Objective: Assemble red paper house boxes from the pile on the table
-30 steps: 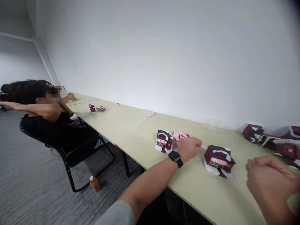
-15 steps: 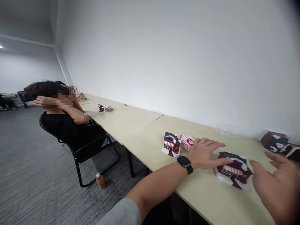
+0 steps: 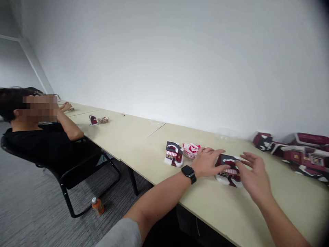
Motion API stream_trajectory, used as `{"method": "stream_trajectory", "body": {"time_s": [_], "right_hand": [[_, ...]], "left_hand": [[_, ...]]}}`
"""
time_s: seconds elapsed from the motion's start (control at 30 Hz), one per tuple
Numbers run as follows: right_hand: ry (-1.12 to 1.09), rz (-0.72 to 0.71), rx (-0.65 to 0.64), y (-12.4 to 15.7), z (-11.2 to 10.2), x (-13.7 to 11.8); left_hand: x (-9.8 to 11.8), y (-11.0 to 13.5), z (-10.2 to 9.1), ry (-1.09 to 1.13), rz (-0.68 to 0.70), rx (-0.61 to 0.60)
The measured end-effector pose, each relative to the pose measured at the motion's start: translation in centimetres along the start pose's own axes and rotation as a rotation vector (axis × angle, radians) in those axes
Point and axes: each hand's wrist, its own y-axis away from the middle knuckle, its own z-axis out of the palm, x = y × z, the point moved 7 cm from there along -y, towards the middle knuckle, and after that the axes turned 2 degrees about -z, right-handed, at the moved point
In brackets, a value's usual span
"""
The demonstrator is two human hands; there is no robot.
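A small dark red model house (image 3: 232, 180) with a snowy dark roof and a striped awning stands on the table between my hands. My left hand (image 3: 207, 163), with a black watch at the wrist, is at its left side, fingers stretched and the thumb lying over its front. At its right edge is my right hand (image 3: 255, 175), fingers apart and slightly bent, covering that corner. I cannot tell how firmly either hand touches it. A matching house (image 3: 174, 154) stands to the left, beside a clear container (image 3: 190, 151) of red-and-white pieces, partly behind my left hand.
More red house parts (image 3: 303, 156) are piled at the right by the wall. Clear plastic (image 3: 226, 134) lies at the table's back. On the left a person in black (image 3: 38, 147) sits on a chair; an orange bottle (image 3: 98, 206) stands on the floor.
My view has swung to the right, showing more of the pile there. My right hand has closed in on the house's right edge. The house seems to stand in the same place.
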Motion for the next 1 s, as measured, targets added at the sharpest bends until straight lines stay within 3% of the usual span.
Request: {"method": "stream_trajectory", "body": {"time_s": [0.23, 0.6, 1.0], "right_hand": [[-0.024, -0.042, 0.009, 0.0, 0.1, -0.1], [-0.018, -0.04, -0.082, 0.3, 0.7, -0.7], [-0.072, -0.045, -0.047, 0.0, 0.7, -0.9]], "left_hand": [[-0.1, -0.1, -0.3, 0.041, -0.002, 0.027], [0.0, -0.1, -0.4, 0.035, -0.013, 0.014], [-0.4, -0.4, -0.7, 0.049, 0.003, 0.064]]}}
